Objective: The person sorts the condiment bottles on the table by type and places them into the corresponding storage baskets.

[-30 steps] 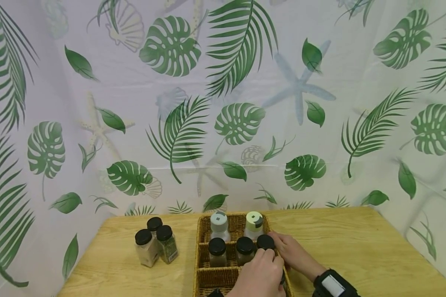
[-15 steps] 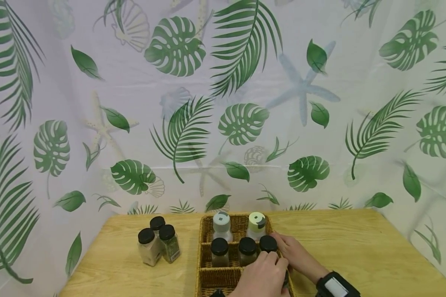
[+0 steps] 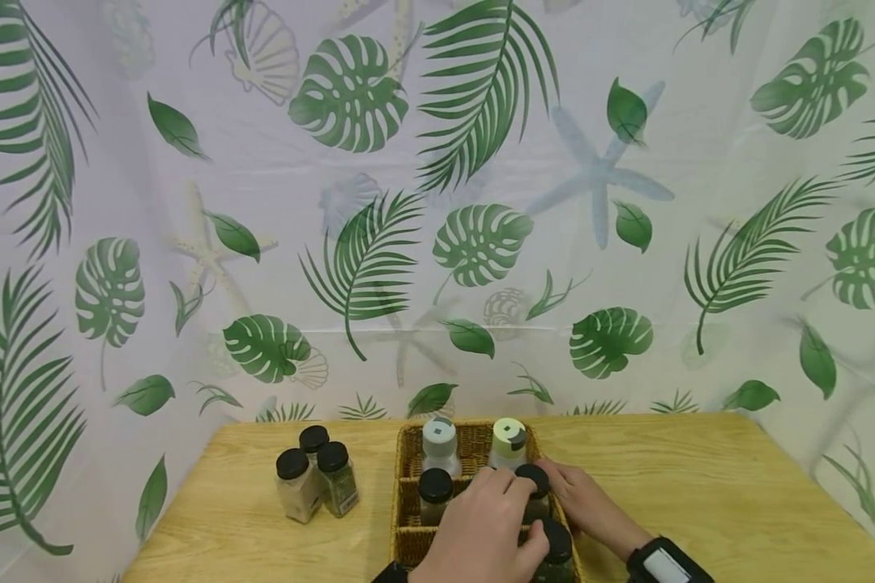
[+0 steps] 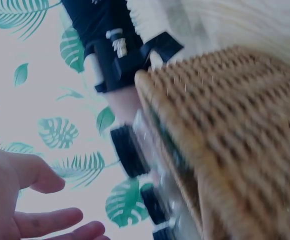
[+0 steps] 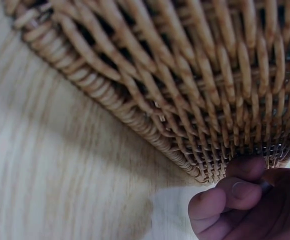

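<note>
A wicker basket stands on the wooden table and holds several spice jars. My left hand reaches over the middle of the jar row with its fingers spread, and it hides the middle lid. A black-lidded jar stands to its left and another black-lidded jar to its right. A third black-lidded jar shows beside my left thumb. My right hand lies along the basket's right wall, fingers curled at its rim next to the right jar.
At the back of the basket stand a grey-capped jar and a pale-green-capped jar. Three black-lidded jars are grouped on the table left of the basket. A leaf-print curtain closes off the back and sides.
My left hand has moved forward over the middle jar and now covers its lid. A black-lidded jar has come into view by its thumb. The right hand has stayed at the basket's right side.
</note>
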Demonstrator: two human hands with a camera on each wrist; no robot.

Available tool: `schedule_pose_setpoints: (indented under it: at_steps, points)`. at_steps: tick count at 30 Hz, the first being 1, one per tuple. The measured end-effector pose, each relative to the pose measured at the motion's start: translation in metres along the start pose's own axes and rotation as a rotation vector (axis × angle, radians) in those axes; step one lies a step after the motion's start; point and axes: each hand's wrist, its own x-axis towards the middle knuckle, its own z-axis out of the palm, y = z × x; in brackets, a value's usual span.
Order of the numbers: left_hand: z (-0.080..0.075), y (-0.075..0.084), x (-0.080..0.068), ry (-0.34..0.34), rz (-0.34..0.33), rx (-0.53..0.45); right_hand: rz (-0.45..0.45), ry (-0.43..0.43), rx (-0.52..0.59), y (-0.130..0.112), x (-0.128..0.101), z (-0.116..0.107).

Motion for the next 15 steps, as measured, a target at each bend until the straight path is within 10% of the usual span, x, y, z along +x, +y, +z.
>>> schedule_pose_setpoints:
  at_steps: [15]
  points:
    - [-0.035, -0.063, -0.023, 0.228, -0.238, 0.127, 0.063, 0.009, 0.015, -0.001, 0.001, 0.003]
